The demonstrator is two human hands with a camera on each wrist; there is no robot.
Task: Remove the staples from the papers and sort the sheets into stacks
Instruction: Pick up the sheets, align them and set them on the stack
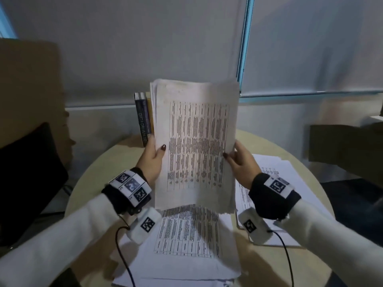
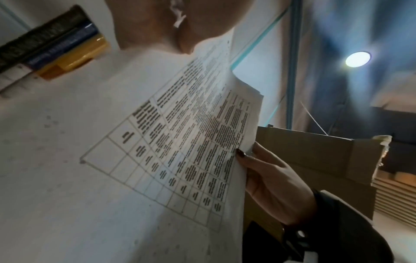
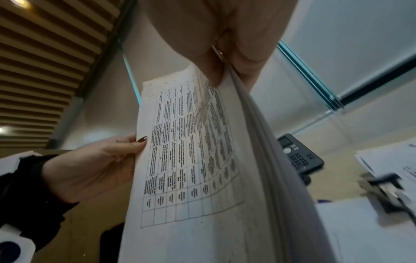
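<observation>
Holding a thick bundle of printed sheets (image 1: 195, 141) upright above the round tabletop (image 1: 97, 168), the person grips it with both hands at its side edges. The left hand (image 1: 152, 160) clasps the left edge, thumb laid across the front page and the other fingers hidden behind the paper. The right hand (image 1: 241, 162) clasps the right edge the same way, thumb on the front, fingers curled round the back; the right wrist view shows a thumb and a finger (image 3: 252, 44) pinching the edge of the many-layered bundle between them. The front page carries a table of dense dark text, and the top and bottom edges of the sheets look ragged and uneven. Whether any staple sits in the bundle cannot be told.

Flat on the tabletop, just below and nearer than the held bundle, lies a pile of printed pages (image 1: 186, 241) showing the same kind of table. A second pile of sheets (image 1: 275, 175) lies to the right, partly under the right wrist. Far behind the bundle's left edge stand a few books (image 1: 143, 119), spines toward the camera. A cardboard box (image 1: 31, 90) stands at the far left, beyond a dark chair back (image 1: 27, 172). In the right wrist view a dark desk phone (image 3: 297, 156) lies beyond the bundle, and a blurred dark metal tool (image 3: 387, 192) rests on paper at the right.
</observation>
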